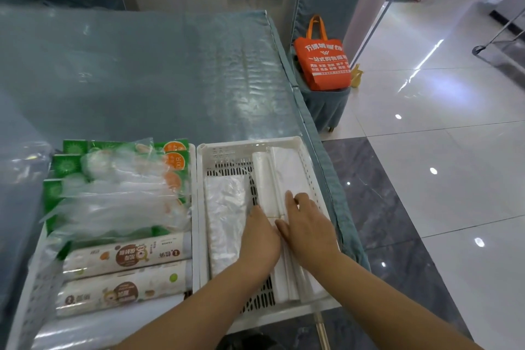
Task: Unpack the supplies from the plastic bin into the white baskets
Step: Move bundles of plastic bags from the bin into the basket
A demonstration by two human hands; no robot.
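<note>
Two white slotted baskets sit side by side at the table's near edge. The right basket (305,156) holds a flat clear-plastic pack (224,207) on its left and a banded bundle of white plastic bags (272,173) on its right. My left hand (260,239) and my right hand (308,224) both rest on that bundle, fingers lying over it near a thin rubber band. The left basket (193,207) is packed with green-and-orange packets in clear wrap (119,176) and two printed rolls (125,258). The plastic bin shows only as a clear edge at the far left (25,167).
The table (142,71) wears a blue cloth under clear film; its right edge runs just beside the right basket. A covered chair with an orange tote bag (324,62) stands beyond the table corner. Glossy tiled floor (426,150) lies to the right.
</note>
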